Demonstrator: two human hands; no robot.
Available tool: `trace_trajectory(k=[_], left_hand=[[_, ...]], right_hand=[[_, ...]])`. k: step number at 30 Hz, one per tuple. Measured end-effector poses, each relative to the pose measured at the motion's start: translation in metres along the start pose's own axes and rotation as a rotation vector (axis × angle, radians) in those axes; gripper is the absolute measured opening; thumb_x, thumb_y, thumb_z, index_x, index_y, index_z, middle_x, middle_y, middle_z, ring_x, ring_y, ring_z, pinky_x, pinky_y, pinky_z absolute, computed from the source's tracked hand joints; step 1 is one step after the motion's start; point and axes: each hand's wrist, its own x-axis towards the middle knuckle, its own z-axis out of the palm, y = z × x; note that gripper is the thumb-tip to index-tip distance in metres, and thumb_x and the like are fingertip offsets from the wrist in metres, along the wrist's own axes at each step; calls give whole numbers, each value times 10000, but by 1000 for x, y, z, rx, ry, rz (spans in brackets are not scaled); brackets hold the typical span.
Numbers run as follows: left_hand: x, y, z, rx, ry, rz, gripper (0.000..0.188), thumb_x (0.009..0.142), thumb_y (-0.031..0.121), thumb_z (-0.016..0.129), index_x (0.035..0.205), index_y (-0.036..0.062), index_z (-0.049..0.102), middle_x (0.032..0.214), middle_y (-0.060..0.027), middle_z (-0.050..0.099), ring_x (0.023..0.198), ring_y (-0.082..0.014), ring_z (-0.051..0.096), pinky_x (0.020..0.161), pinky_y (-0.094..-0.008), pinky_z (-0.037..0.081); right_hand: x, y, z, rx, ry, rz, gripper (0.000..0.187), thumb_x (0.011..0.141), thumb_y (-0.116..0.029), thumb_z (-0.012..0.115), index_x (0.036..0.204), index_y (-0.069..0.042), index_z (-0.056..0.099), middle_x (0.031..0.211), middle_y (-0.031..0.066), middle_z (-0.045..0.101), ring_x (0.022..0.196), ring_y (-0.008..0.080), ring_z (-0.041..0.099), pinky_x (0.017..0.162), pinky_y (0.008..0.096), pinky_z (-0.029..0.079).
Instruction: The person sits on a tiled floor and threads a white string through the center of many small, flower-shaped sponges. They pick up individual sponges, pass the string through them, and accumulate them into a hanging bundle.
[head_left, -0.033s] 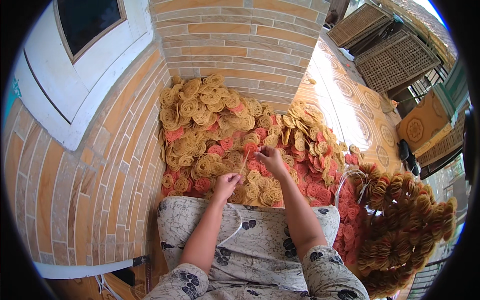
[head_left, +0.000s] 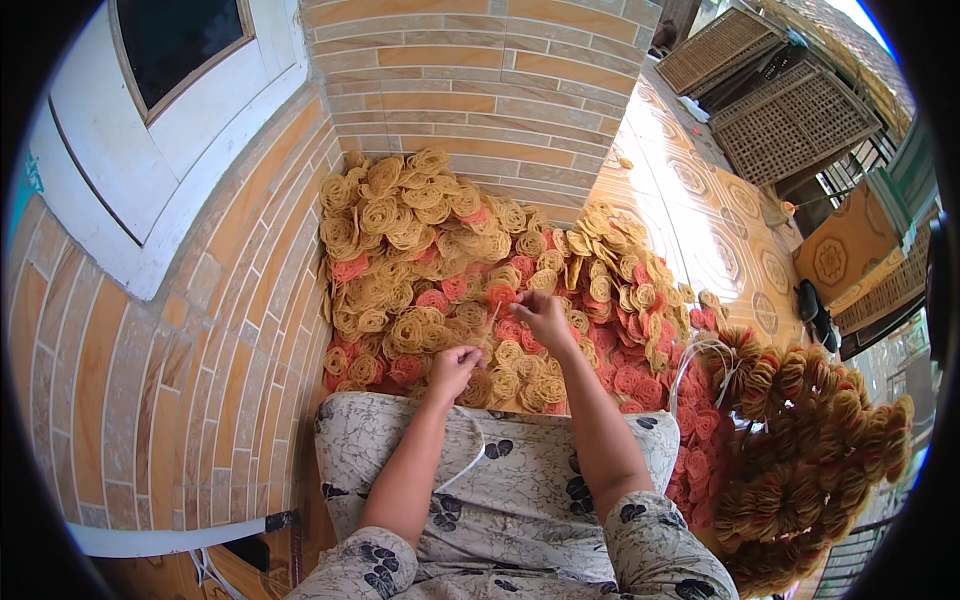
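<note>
1. Pinches a red disc between right thumb and fingertips, with the right hand over the middle of the pile.
2. Holds the left hand lower and nearer the lap, thumb and fingers drawn together; cannot tell what, if anything, lies between them.
3. Shows a faint pale strand just below the disc, too thin to trace down to the left fingers.
4. Differs hardly at all from the view just before: same disc, same pinch, both hands in the same places. Suggests, by judgement, fine fingertip work at a steady point, with the disc not yet released.
5. Spreads loose yellow discs far and left, with more red discs to the near right.
6. Crowds the near right with packed bunches, beside loops of white string.
</note>
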Motion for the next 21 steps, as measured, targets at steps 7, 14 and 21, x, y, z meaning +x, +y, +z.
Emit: trace_trajectory(k=[7,14,21], left_hand=[[3,-3,3,196,131,222,185,936,170,594,940,4,675,758,-14,690,548,-48,502,508,-221,395],[-4,10,3,301,105,119,191,926,202,598,964,50,707,760,7,702,516,-39,461,487,-230,368],[0,5,3,318,59,101,182,926,206,607,971,57,701,741,27,684,496,-27,429,462,-218,345]], right_hand=[[8,5,-7,-533,-149,-225,184,796,-118,703,963,-44,676,872,108,665,741,219,640,688,355,502],[21,41,9,-761,262,-360,190,789,-111,690,969,-55,671,898,162,649,739,292,650,678,385,504],[21,28,-9,92,22,57,159,918,-141,632,887,14,617,758,16,637,663,68,554,587,234,423]])
